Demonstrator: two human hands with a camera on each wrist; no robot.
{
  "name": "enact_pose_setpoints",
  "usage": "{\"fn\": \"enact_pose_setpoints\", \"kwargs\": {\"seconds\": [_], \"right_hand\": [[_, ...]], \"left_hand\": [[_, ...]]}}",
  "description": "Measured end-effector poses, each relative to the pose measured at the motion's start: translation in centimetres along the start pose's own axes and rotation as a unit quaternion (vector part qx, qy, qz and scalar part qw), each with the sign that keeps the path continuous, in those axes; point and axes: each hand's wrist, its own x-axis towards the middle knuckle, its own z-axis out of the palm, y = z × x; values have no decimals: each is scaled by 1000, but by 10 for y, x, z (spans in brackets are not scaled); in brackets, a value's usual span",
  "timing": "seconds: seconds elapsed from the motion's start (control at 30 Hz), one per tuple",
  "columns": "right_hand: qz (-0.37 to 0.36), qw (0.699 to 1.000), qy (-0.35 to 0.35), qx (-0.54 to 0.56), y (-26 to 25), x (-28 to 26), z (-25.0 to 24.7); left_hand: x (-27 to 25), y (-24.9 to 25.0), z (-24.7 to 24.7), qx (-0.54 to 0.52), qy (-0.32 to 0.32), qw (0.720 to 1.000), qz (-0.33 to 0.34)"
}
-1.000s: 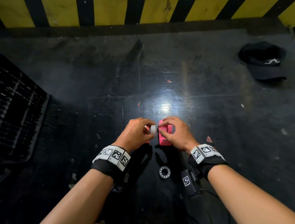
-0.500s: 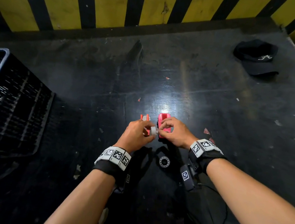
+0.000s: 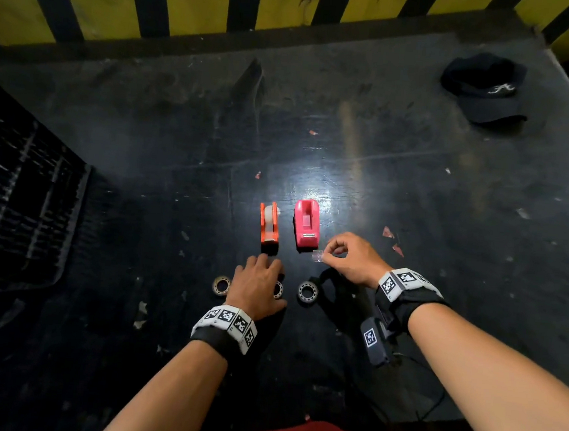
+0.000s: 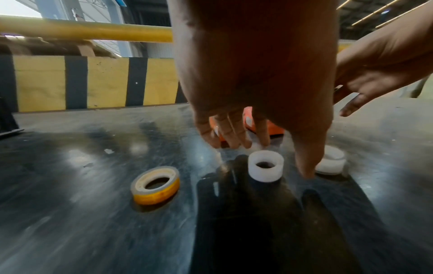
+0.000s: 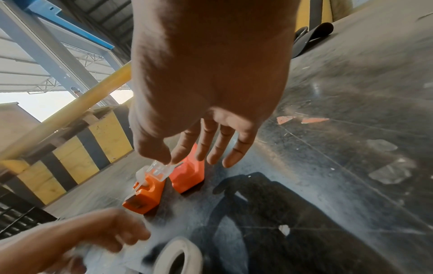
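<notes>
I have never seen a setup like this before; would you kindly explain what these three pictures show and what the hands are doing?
There is no machine here: a person works with bare hands, wearing one camera on the head and one on each wrist. The top-down picture comes from the head camera; the two close-ups look along each hand.

On the dark table stand an orange tape dispenser and a pink tape dispenser. Three tape rolls lie nearer the person. A black cap lies at the far right and a black crate sits at the left.

The right hand pinches a small clear plastic piece between thumb and forefinger. The left hand reaches down at the middle roll with straight fingers, not gripping it.
</notes>
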Motion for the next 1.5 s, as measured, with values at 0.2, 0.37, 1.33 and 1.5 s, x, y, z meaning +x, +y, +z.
{"fn": "enact_pose_setpoints", "kwargs": {"seconds": [0.2, 0.37, 1.33, 1.5], "right_hand": [[21, 1000, 5, 5, 11, -10, -9], [20, 1000, -1, 3, 16, -16, -17], [12, 999, -24, 21, -28, 12, -14], [-23, 994, -61, -90, -23, 41, -12]], "left_hand": [[13, 33, 6, 4, -19, 990, 137], [20, 31, 8, -108, -3, 985, 134], [26, -1, -49, -514, 82, 853, 30], [31, -10, -61, -491, 88, 867, 9]]}}
